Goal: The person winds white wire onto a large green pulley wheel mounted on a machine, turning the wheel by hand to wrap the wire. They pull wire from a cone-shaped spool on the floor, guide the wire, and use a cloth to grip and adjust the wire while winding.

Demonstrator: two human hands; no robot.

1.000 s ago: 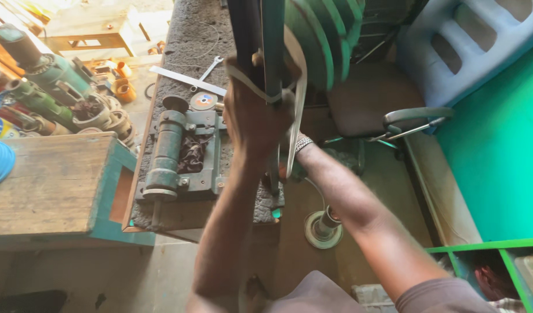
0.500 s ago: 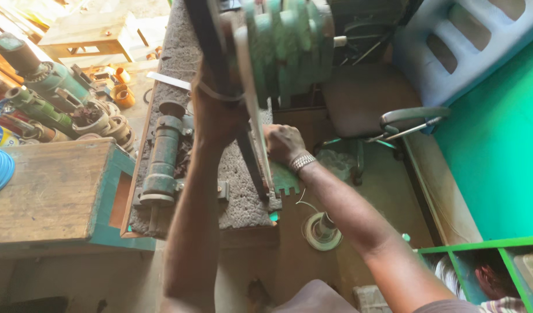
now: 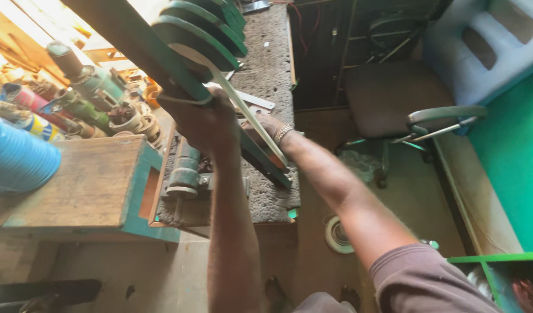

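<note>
Metal, by the look of it: the green stepped pulley (image 3: pixel 197 29) and the green bar (image 3: pixel 162 58) it sits on are being judged heavy, stiff and best gripped along the bar. The bar is being held above the grey workbench (image 3: pixel 266 75), its long axis slanting from upper left down to lower right. The left hand (image 3: pixel 205 122) is being kept closed around the bar. The right hand (image 3: pixel 260 127) is reaching beneath it, mostly hidden; its grip cannot be told.
</note>
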